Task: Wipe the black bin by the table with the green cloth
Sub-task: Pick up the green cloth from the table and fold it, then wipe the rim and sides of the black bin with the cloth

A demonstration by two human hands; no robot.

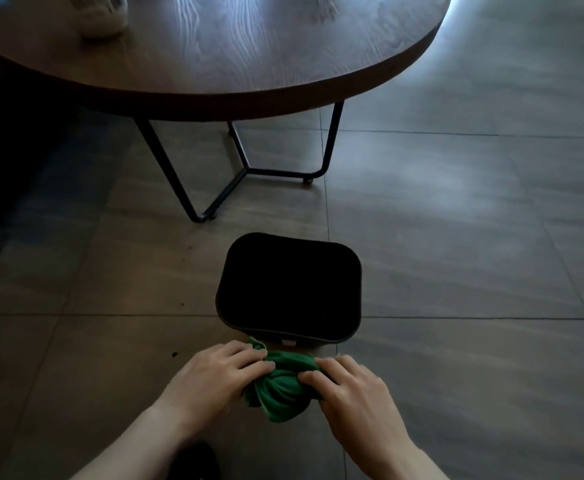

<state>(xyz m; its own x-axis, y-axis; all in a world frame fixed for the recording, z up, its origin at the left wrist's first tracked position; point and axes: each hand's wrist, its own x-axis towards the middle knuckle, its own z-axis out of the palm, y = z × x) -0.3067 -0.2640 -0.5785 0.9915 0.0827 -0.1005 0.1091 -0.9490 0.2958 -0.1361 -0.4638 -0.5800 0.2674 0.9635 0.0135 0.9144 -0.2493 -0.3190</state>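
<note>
Both hands gripped the green cloth point(285, 384) just in front of the black bin point(288, 289), which stood on the tiled floor point(456, 237) near the round wooden table point(214, 57). Left hand point(214, 375) had fingers curled over the cloth's left side; right hand point(351, 386) pinched the right side w/ fingers pressed down. Cloth was bunched btwn them, prob being gathered into a pad before wiping. Its top edge sat at the bin's near wall; contact can't be told. Bin open, inside too dark to read.

Around: table's black metal legs point(245, 168) beyond the bin, well apart, not blocking. White obj point(101, 15) on tabletop, blurred. Small dark specks on floor to the left. Nothing obstructed the bin's near side.
</note>
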